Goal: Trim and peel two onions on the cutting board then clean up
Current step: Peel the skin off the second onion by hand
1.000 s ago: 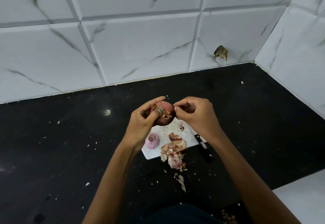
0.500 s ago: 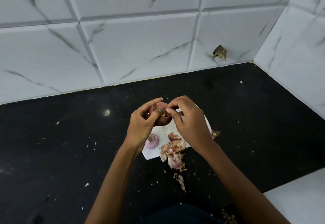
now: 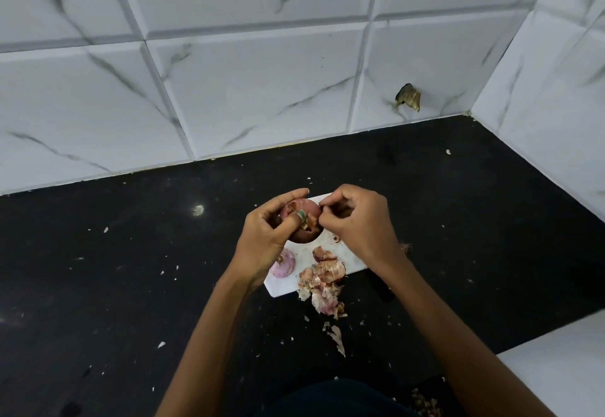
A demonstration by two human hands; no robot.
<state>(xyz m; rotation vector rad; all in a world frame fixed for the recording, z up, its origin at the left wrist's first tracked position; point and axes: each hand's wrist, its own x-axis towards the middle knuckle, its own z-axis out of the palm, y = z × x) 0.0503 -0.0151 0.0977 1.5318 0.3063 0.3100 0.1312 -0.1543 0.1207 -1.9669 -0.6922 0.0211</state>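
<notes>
I see the left hand [image 3: 265,236] with fingers [image 3: 288,197] curled round the onion [image 3: 302,220], thumb pressed across its near face, holding it up just above the board [image 3: 347,253]. Right hand [image 3: 357,220] has fingers tightly bent, tips pinching a scrap of skin at the onion's right edge; whether they touch the flesh I can't tell. Onion is roundish with no clear long axis; a ragged, torn patch of skin faces right, toward the right hand, and I can't tell which trimmed end that is. Second onion [image 3: 283,264], pale and peeled, sits on the board's near-left corner, just below the left wrist, its stub end pointing up and left. Peel pile [image 3: 322,280] lies on the board's near edge and spills onto the black worktop [image 3: 131,269], with a loose strip [image 3: 337,338] further toward me. Small flecks are scattered over the worktop. Board is white and runs diagonally, the right forearm crossing its right end.
</notes>
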